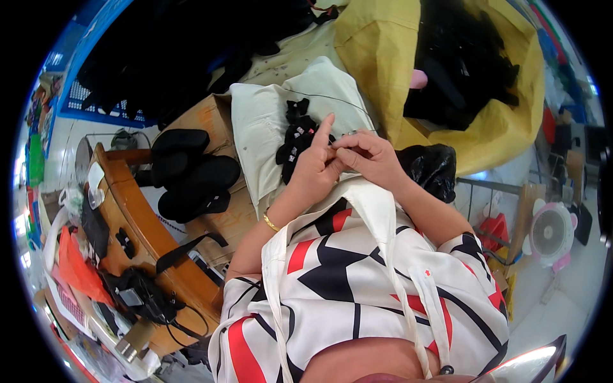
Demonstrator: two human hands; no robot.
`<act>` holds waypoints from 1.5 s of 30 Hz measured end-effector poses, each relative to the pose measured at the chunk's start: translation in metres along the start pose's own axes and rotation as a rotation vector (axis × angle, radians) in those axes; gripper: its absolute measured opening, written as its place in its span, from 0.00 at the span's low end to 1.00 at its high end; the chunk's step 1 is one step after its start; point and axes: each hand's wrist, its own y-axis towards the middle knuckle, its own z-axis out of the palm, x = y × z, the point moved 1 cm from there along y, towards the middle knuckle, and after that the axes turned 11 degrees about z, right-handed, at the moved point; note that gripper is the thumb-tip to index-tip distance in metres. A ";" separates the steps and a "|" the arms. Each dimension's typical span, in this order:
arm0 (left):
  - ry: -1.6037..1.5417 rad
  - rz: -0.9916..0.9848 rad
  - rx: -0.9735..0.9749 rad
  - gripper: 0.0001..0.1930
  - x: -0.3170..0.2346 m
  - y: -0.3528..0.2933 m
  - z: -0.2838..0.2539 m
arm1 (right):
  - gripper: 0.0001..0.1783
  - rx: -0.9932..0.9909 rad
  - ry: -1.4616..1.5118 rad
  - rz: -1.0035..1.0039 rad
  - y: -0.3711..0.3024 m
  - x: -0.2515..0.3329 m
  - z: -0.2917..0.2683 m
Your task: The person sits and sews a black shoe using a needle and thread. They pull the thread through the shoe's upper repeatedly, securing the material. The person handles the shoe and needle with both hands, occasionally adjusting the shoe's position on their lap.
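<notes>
My left hand and my right hand meet in front of my body, fingertips touching. The left index finger points up while its thumb and other fingers pinch together. My right thumb and fingers are pinched against them. Whatever lies between the fingertips is too small to make out. Just beyond my left hand, several small black fabric pieces with tiny pale and pink marks lie in a bunch on a white cushion-like sack. A thin dark thread runs across the sack toward my right hand.
Black slippers rest on a cardboard box beside a wooden table at left. A large yellow sack of black pieces stands far right, near a black plastic bag. A fan stands at right.
</notes>
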 end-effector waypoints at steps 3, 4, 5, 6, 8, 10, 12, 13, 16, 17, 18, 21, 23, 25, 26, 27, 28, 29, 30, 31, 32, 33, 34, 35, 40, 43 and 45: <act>-0.076 -0.071 -0.015 0.38 0.003 -0.006 0.008 | 0.09 0.013 0.331 0.223 0.000 -0.005 0.008; -0.159 -0.150 -0.053 0.36 0.008 -0.005 0.011 | 0.08 0.000 0.401 0.315 0.001 -0.003 0.008; -0.241 -0.168 -0.056 0.35 0.014 -0.004 0.011 | 0.08 0.055 0.467 0.314 0.003 -0.005 0.006; -0.330 -0.187 -0.050 0.35 0.021 -0.002 0.010 | 0.08 0.098 0.535 0.317 0.006 -0.010 0.000; -0.385 -0.216 -0.055 0.32 0.018 -0.001 0.009 | 0.09 0.100 0.587 0.291 0.010 -0.018 -0.008; -0.240 -0.213 -0.081 0.32 0.009 0.002 0.004 | 0.11 0.041 0.433 0.301 0.014 -0.014 -0.012; -0.104 -0.178 -0.106 0.33 0.001 0.007 -0.002 | 0.13 0.048 0.286 0.329 0.017 -0.015 -0.016; 0.017 -0.111 -0.076 0.34 -0.003 0.011 -0.005 | 0.13 0.079 0.278 0.319 0.019 -0.013 -0.015; 0.309 0.013 0.005 0.36 -0.017 0.022 -0.012 | 0.10 0.105 0.291 0.236 0.025 -0.010 -0.004; 0.354 0.053 -0.002 0.35 -0.021 0.025 -0.012 | 0.10 0.082 0.325 0.208 0.029 -0.010 -0.003; 0.399 0.093 -0.008 0.35 -0.023 0.028 -0.013 | 0.10 0.058 0.360 0.180 0.032 -0.006 -0.002; 0.378 0.100 -0.037 0.31 -0.028 0.038 -0.012 | 0.09 0.087 0.595 0.176 0.037 0.003 -0.009; 0.223 0.004 -0.094 0.26 -0.031 0.041 -0.009 | 0.08 0.219 1.024 0.231 0.043 -0.001 -0.021; 0.162 -0.073 -0.069 0.18 -0.023 0.040 -0.013 | 0.05 0.242 1.321 0.345 0.047 -0.011 -0.043; 0.132 -0.108 -0.062 0.15 -0.017 0.037 -0.018 | 0.03 0.256 1.405 0.304 0.045 -0.008 -0.059; 0.170 -0.088 -0.076 0.11 -0.011 0.033 -0.023 | 0.02 0.267 1.490 0.257 0.041 -0.009 -0.080; 0.211 -0.072 -0.094 0.09 -0.004 0.027 -0.028 | 0.02 0.181 1.499 0.200 0.038 -0.015 -0.103; 0.250 -0.057 -0.107 0.08 0.003 0.022 -0.033 | 0.03 0.089 1.508 0.141 0.035 -0.024 -0.132; 0.186 -0.120 -0.155 0.08 0.009 0.017 -0.037 | 0.03 0.091 1.561 0.079 0.032 -0.043 -0.168; 0.150 -0.166 -0.174 0.08 0.014 0.013 -0.043 | 0.04 0.092 1.615 0.015 0.024 -0.064 -0.206; 0.102 -0.208 -0.187 0.08 0.021 0.011 -0.049 | 0.04 -0.296 1.507 0.077 0.007 -0.076 -0.242; 0.069 -0.252 -0.210 0.08 0.025 0.007 -0.057 | 0.04 -0.656 1.377 0.138 -0.007 -0.092 -0.278; 0.072 -0.235 -0.180 0.08 0.030 0.004 -0.064 | 0.07 -0.831 1.424 0.106 -0.023 -0.119 -0.320; 0.113 -0.213 -0.208 0.09 0.031 0.003 -0.068 | 0.10 -0.958 1.424 0.039 -0.042 -0.145 -0.354; 0.326 -0.218 -0.286 0.09 0.039 0.000 -0.083 | 0.08 -1.280 1.023 0.006 -0.099 -0.197 -0.417; 0.493 0.082 -0.259 0.08 0.033 0.003 -0.056 | 0.06 -1.069 0.552 0.081 -0.042 -0.115 -0.267; 0.486 0.100 -0.145 0.07 0.024 0.015 -0.032 | 0.10 -0.685 0.228 0.217 -0.024 -0.086 -0.194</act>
